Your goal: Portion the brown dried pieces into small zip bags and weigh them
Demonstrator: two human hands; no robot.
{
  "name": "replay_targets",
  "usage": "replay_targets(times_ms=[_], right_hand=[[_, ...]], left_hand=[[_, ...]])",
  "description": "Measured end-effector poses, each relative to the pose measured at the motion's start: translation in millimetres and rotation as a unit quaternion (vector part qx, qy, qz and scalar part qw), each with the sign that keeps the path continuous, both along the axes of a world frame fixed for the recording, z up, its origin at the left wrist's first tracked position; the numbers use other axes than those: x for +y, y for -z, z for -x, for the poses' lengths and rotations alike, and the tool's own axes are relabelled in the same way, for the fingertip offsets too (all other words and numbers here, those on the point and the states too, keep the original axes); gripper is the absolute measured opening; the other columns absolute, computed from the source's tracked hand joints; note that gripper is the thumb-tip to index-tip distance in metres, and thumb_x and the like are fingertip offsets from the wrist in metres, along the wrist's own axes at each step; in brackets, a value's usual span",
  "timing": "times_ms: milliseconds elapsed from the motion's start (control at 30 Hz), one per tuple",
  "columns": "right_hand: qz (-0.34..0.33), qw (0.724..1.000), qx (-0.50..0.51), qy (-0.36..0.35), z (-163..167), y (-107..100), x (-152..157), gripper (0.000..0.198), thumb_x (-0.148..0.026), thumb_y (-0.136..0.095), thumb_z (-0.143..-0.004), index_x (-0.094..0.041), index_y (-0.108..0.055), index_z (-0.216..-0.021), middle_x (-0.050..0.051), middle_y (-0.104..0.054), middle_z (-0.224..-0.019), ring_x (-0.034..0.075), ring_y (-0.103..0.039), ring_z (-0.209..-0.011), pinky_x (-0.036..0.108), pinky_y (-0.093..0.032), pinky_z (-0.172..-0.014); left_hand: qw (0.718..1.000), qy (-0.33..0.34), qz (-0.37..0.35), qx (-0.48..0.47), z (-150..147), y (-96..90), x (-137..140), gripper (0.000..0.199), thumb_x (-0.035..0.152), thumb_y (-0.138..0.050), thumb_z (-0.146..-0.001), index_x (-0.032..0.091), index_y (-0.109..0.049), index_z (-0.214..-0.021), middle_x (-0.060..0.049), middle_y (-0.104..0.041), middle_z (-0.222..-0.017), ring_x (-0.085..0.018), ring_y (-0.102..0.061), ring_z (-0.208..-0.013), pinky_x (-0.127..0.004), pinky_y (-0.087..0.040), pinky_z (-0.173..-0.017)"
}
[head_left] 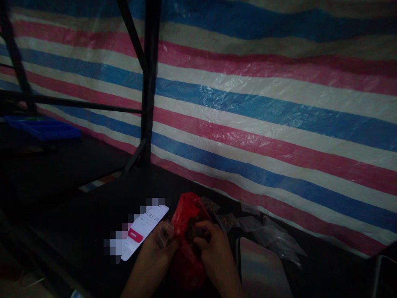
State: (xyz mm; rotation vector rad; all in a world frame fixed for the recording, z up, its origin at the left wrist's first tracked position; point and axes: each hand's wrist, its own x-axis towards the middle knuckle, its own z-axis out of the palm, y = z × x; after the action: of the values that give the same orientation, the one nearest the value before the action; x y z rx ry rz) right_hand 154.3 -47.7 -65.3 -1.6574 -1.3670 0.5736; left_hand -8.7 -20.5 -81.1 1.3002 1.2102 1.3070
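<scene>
Up close, we look down on two bare hands at a red plastic bag point(186, 256) on a dark table point(93, 223). The bag lies between them, its long axis pointing away from us and its mouth gaping. Our right hand point(212, 242) is nearer the small brown pieces point(190, 232) inside: its bent fingers reach over them from the right, though we cannot tell whether they pinch any. Our left hand point(161, 244), curled around a small clear bag point(166, 232), sits at the red bag's left edge.

Just beside our right wrist lies a flat grey slab point(262, 269); to our left, a lit phone point(145, 227) slants near the left hand. Beyond, to the right, we find loose clear bags point(276, 236). Farther off stand a dark post point(149, 91), a blue tray point(56, 130) at left and a striped plastic sheet point(263, 103).
</scene>
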Motion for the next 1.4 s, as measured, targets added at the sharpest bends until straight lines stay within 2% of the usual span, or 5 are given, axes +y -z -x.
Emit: replay_targets(times_ms=[367,767,1067,1200,1400], right_hand=[[-0.031,0.978,0.181,-0.102,-1,-29,-10,0.026,-0.024,-0.066,-0.084,-0.024,-0.079,-0.106,0.005,-0.082,-0.107,0.026,-0.076,-0.105,0.036,-0.057,-0.094],[-0.085,0.979,0.007,-0.184,27,-46,-18,0.055,0.001,-0.051,-0.082,-0.033,-0.082,-0.112,0.000,-0.076,-0.127,0.020,-0.070,-0.121,0.030,-0.051,-0.107],[-0.108,0.993,0.004,-0.053,4,-32,-8,0.036,-0.012,-0.065,-0.086,-0.030,-0.082,-0.113,0.005,-0.076,-0.126,0.026,-0.071,-0.120,0.038,-0.052,-0.107],[-0.017,0.997,-0.072,-0.007,-11,-13,-3,0.034,-0.011,-0.069,-0.083,-0.024,-0.084,-0.111,0.012,-0.079,-0.119,0.037,-0.071,-0.117,0.051,-0.051,-0.107],[0.002,0.993,-0.115,-0.004,-14,1,0,0.036,-0.012,-0.070,-0.085,-0.023,-0.084,-0.116,0.013,-0.079,-0.123,0.040,-0.068,-0.123,0.056,-0.044,-0.111]], left_hand=[[0.990,0.041,-0.076,0.113,0,18.3,-3,0.016,0.042,-0.062,-0.095,0.027,-0.063,-0.091,0.000,-0.066,-0.088,-0.022,-0.064,-0.077,-0.033,-0.052,-0.072],[0.989,0.062,-0.090,0.097,1,12.4,-5,0.010,0.033,-0.065,-0.088,0.026,-0.067,-0.094,-0.005,-0.073,-0.097,-0.025,-0.070,-0.087,-0.036,-0.056,-0.080],[0.992,0.050,-0.074,0.093,-3,12.2,-5,0.016,0.041,-0.061,-0.095,0.027,-0.066,-0.090,-0.002,-0.070,-0.091,-0.022,-0.068,-0.084,-0.033,-0.054,-0.078],[0.992,0.034,-0.057,0.105,-2,13.6,-3,0.020,0.044,-0.057,-0.097,0.027,-0.063,-0.088,0.000,-0.068,-0.085,-0.023,-0.067,-0.079,-0.035,-0.055,-0.075],[0.973,-0.050,-0.087,0.210,7,17.2,2,0.026,0.037,-0.054,-0.094,0.023,-0.070,-0.110,-0.018,-0.053,-0.157,-0.036,-0.066,-0.130,-0.052,-0.057,-0.103]])
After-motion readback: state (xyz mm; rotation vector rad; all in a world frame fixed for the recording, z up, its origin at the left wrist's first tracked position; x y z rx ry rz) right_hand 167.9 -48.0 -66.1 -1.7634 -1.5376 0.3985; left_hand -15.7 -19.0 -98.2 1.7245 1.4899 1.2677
